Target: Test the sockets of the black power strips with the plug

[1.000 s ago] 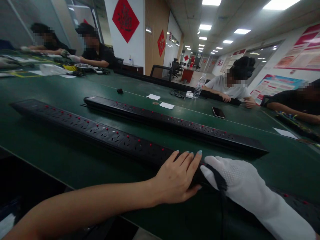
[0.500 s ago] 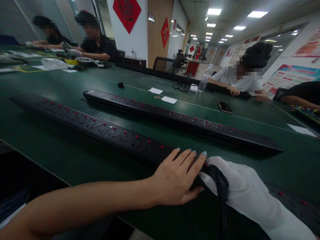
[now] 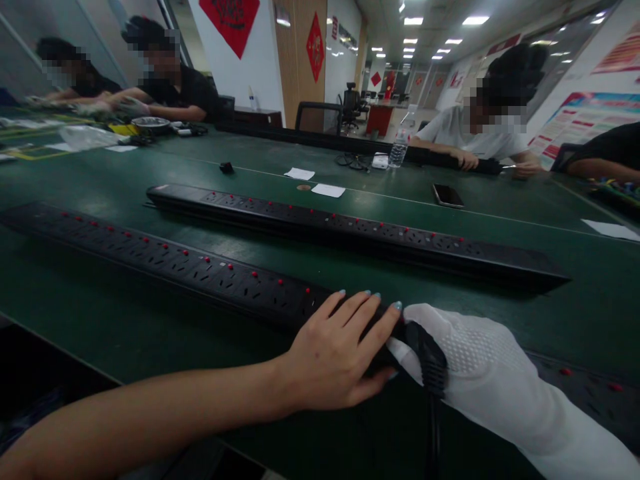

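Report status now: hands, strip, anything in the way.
Left hand across near strip. Gloved right hand gripping plug at that strip. Near strip on table; far strip beyond, apart from both hands.

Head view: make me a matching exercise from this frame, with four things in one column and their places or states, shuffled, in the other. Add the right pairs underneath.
Things
1. Left hand
2. Phone
3. Right hand
4. Clear bottle

Places and states
A. Gloved in white, holding a black plug with its cord hanging down
B. Standing next to a small white item
C. Bare, laid across the near power strip
D. Lying flat on the green table

Right pairs
1-C
2-D
3-A
4-B
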`<state>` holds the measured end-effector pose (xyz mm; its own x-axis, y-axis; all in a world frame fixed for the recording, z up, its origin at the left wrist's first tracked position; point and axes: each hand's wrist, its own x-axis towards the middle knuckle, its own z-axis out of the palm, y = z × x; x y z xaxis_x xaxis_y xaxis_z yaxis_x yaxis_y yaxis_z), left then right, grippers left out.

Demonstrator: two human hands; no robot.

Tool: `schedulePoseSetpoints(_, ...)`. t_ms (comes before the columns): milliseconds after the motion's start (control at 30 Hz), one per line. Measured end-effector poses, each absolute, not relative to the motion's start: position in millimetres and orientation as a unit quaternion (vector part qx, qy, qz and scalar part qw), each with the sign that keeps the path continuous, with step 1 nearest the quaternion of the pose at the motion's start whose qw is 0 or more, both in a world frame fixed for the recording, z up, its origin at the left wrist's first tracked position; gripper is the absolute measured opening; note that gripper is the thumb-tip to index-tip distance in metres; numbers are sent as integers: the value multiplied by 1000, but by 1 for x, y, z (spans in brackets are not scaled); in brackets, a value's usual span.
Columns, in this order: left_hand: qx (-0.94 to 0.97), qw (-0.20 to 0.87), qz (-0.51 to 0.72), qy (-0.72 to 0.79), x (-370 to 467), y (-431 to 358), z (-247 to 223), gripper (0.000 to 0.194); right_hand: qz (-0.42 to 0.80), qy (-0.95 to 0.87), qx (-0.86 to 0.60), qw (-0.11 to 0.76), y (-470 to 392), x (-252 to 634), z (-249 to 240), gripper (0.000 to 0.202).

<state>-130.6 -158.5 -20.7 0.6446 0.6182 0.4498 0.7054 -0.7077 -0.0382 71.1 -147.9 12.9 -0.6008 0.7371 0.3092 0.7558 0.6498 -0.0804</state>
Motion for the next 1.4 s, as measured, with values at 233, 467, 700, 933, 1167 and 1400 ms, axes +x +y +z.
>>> schedulePoseSetpoints(233, -904, 96, -196, -367, -131, -159, -19, 57, -27, -897, -421, 132, -148, 68, 16, 20)
schedulePoseSetpoints(467, -906, 101, -195, -362, -131, -159, -19, 53, -71, -893, -423, 137, -149, 68, 16, 20)
schedulePoseSetpoints(700, -903, 106, -204, -363, -131, -159, -20, 52, -66, -893, -420, 144, -149, 68, 17, 19)
schedulePoseSetpoints(933, -903, 102, -203, -364, -131, -159, -20, 52, -68, -893, -419, 150, -148, 69, 14, 19)
schedulePoseSetpoints(1167, -903, 100, -206, -363, -131, -159, -20, 51, -57, -893, -423, 144, -148, 70, 15, 21)
schedulePoseSetpoints(1400, -903, 103, -209, -361, -130, -159, -19, 51, -60, -891, -425, 147, -149, 70, 15, 20)
